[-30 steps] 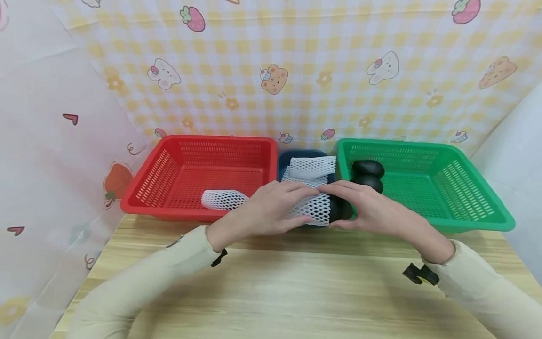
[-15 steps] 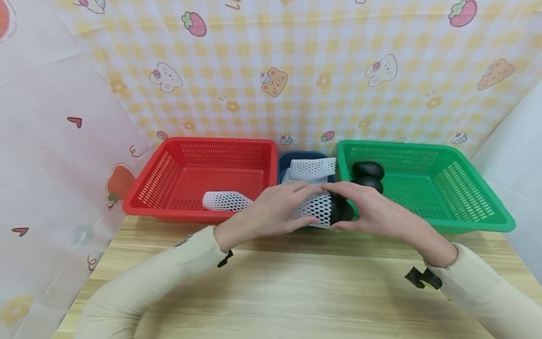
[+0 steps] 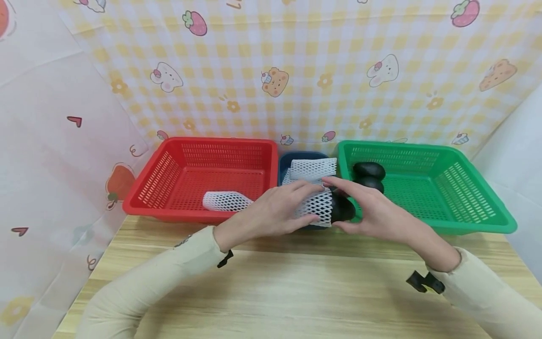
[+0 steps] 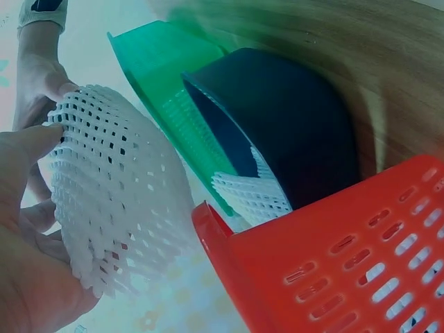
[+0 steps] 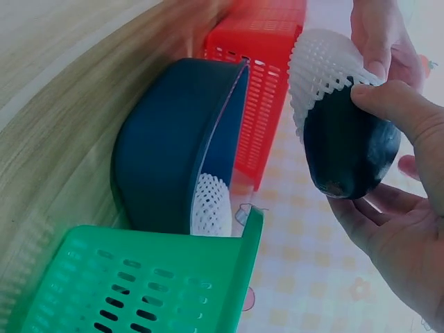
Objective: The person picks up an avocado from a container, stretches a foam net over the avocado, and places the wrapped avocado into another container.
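Note:
My left hand (image 3: pixel 271 207) grips a white foam net sleeve (image 4: pixel 114 173) pulled over one end of a dark, smooth avocado (image 5: pixel 350 142). The avocado's bare end points to the right. My right hand (image 3: pixel 377 209) holds that end, its thumb (image 5: pixel 388 100) beside the net's edge and its fingers underneath. Both hands work above a dark blue bin (image 3: pixel 292 155), where more white net sleeves (image 3: pixel 313 167) lie. The sleeved end of the avocado is hidden inside the net.
At left, a red basket (image 3: pixel 199 217) holds a white netted item (image 3: pixel 226 200), partly behind my left forearm. At right, a green basket (image 3: pixel 461 221) holds dark avocados (image 3: pixel 369 169) along its left side. All the containers stand along the back of the wooden table (image 3: pixel 288 292).
My right hand has shifted slightly right, and its index finger has come away from the left hand's fingertips. A little more of the avocado's dark end shows. The left hand keeps its grip.

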Available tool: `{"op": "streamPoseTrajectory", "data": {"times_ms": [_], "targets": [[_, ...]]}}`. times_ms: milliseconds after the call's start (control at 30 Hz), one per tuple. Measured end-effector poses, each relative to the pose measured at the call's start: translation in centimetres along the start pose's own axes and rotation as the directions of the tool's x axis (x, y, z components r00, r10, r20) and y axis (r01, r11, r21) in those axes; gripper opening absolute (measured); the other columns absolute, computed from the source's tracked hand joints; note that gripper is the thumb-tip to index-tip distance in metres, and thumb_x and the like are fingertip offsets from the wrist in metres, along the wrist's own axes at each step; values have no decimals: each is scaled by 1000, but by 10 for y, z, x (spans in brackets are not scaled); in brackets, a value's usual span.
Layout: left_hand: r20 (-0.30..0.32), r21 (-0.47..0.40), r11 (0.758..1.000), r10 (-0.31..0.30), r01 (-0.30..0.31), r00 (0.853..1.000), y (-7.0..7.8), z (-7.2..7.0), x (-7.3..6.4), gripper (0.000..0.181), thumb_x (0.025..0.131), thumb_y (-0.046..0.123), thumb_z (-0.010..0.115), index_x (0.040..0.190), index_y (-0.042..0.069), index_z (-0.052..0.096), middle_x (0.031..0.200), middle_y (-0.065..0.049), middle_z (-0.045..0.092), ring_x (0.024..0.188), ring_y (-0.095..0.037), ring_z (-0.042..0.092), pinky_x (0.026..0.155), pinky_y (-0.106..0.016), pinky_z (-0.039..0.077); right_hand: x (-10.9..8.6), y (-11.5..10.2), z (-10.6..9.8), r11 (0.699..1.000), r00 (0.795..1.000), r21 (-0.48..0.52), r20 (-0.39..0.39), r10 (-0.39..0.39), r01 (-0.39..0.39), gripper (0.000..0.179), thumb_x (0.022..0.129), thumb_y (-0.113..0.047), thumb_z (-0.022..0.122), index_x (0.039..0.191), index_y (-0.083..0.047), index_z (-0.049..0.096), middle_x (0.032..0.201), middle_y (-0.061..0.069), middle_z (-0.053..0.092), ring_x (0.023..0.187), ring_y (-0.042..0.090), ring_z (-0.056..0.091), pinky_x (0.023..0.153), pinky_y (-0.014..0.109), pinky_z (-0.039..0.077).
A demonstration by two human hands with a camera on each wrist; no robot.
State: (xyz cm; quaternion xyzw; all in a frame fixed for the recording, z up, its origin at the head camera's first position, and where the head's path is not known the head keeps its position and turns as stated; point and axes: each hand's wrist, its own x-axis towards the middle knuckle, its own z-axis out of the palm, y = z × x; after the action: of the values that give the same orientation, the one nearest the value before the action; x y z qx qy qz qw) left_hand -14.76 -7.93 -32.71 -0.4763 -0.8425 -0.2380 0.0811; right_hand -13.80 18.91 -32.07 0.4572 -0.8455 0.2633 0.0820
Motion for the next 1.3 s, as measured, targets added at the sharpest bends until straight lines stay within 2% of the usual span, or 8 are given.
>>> {"op": "streamPoseTrajectory", "data": {"times_ms": [200, 433, 633, 833, 1000, 1100, 1300], "targets": [[14, 8, 1000, -13, 13, 1000, 1, 0, 1, 66, 91, 37, 77, 145, 10, 51, 135, -6, 56, 116, -14, 55, 85, -24, 53, 0, -5, -1, 1000, 1000, 27, 29, 2, -2, 104, 76, -5, 90, 160, -9, 27, 154, 15, 43, 125, 25, 55, 97, 36, 50], [25, 17, 1000, -17, 17, 1000, 1, -1, 2, 67, 90, 39, 78, 143, 9, 53, 134, -5, 58, 116, -13, 55, 86, -24, 52, -3, -6, -1, 999, 1000, 51, -2, 14, -14, 109, 72, -2, 92, 160, -12, 28, 148, 8, 46, 115, 21, 61, 75, 33, 58], [7, -38, 999, -34, 34, 999, -4, -5, 0, 67, 88, 35, 80, 144, 8, 54, 137, -6, 57, 118, -15, 55, 89, -24, 51, -6, -3, -3, 997, 1000, 78, 21, 0, -2, 108, 72, 11, 86, 159, -11, 27, 148, 13, 44, 121, 26, 57, 80, 36, 58], [0, -61, 998, -32, 32, 999, -5, -8, 0, 67, 88, 33, 81, 144, 7, 53, 135, -7, 57, 115, -15, 55, 88, -24, 52, -8, -2, -3, 984, 998, 167, -4, 66, -64, 101, 73, 17, 83, 156, -10, 32, 149, 15, 45, 126, 30, 57, 85, 35, 56], [5, -69, 997, -35, 35, 999, -5, -9, 0, 67, 88, 34, 81, 143, 6, 53, 135, -8, 57, 116, -16, 54, 89, -24, 51, -11, 0, -2, 978, 999, 205, -27, 46, -40, 86, 77, 14, 82, 148, -4, 37, 145, 12, 50, 126, 28, 57, 92, 31, 51], [-2, -76, 997, -18, 18, 1000, -5, -9, 1, 68, 88, 34, 82, 143, 6, 54, 135, -8, 57, 116, -16, 55, 90, -24, 51, -13, 2, 0, 975, 997, 222, -58, 41, -27, 79, 78, 15, 80, 145, -3, 42, 140, 12, 55, 122, 24, 61, 93, 28, 50], [-21, -68, 997, 25, -27, 999, -4, -9, 3, 67, 87, 35, 82, 140, 6, 56, 134, -8, 58, 116, -16, 54, 89, -21, 50, -14, 0, 9, 975, 987, 219, -150, 53, -19, 70, 73, 15, 82, 136, 0, 53, 126, 13, 64, 103, 21, 70, 84, 25, 54]]}}
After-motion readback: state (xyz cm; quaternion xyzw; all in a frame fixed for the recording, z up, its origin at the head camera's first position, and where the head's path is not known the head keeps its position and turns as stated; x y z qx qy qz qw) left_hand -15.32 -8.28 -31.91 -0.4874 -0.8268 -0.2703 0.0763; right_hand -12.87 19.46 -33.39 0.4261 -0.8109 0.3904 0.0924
